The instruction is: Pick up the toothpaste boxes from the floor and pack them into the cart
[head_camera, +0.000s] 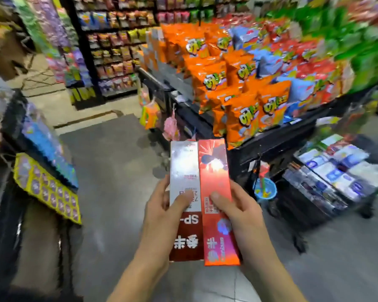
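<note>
So you're standing in a store aisle, grey concrete floor (109, 171) running away from you with a decent open lane straight ahead and to the left of centre. The right side is tight: a black display stand (277, 140) loaded with orange snack bags (244, 118) juts out, and its near corner sits just beyond the far ends of the boxes you're holding. Lower right, past that stand, there's a cart (327, 188) already stacked with pale boxes, close to your right hand but not touching it. On the left edge a dark rack (13, 131) with a yellow-edged tray of purple packets (48, 190) pokes into the lane, well apart from your hands. Far end is shelving (114, 46) full of snacks, kinda blurry.

Now the hands. Both toothpaste boxes are up off the floor, held side by side, long edges touching, pointing away from you. Your left hand (162, 216) has a grip on the white and dark red box (184, 182), thumb pressed on its top face, fingers wrapped round the left edge. Your right hand (242, 214) holds the orange-red box (216, 192) the same way, thumb on top, fingers curled under the right edge. Both grips are narrow, closed snug on the boxes
</note>
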